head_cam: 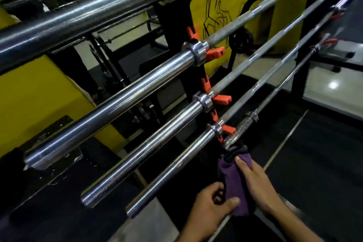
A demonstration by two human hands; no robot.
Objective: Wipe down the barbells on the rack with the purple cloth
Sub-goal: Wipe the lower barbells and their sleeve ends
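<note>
Both hands are on the cloth (234, 180), and the cloth is wrapped round the lowest bar (238, 130), right at its near end. My right hand (255, 184) is the higher one: fingers and thumb curl over the purple fold and squeeze it onto the metal. My left hand (211, 205) is lower and nearer me, thumb and fingers pinching the hanging tail of the cloth. So neither grip is spread; each is clamped on fabric.

The bar runs away from me, up and to the right, from the cloth past a knurled stretch and a small collar toward the far side of the rack (204, 82). That long axis is the thing to follow. The right hand is nearer the unwiped length, so I judge it should lead the slide along the bar, with the left keeping the tail taut.

Above and to the left sit four more bars on orange hooks (228, 128): the next one up (169, 169), then a thicker sleeve (141, 148), another (110, 108), and the top one (82, 12). None of them touches the cloth.
</note>
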